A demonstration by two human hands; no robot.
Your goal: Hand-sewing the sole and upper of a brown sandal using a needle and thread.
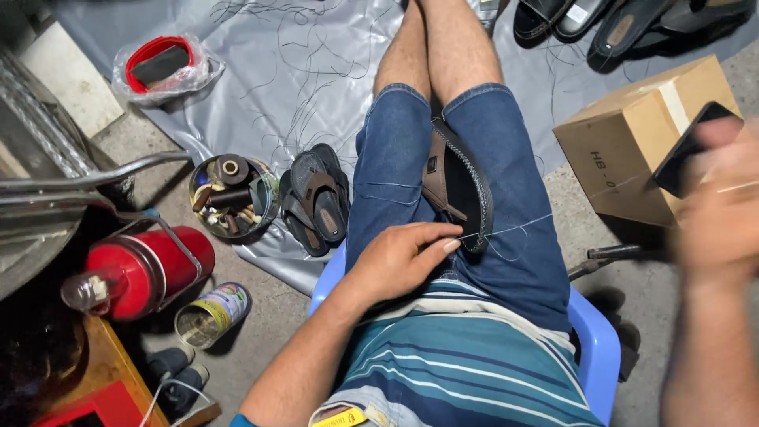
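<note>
Between denim-clad thighs on a blue plastic chair (pixel 593 340), a brown sandal (pixel 458 186) stands on edge, its long axis running away from the sitter, while the left hand (pixel 399 257) pinches a thread (pixel 514 228) drawn taut toward the blurred, raised right hand (pixel 723 202), grip indiscernible.

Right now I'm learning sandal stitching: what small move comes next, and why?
Probably keep drawing the thread taut with the right hand, since it runs straight out from the sandal edge, which the left hand pins between the thighs.
</note>
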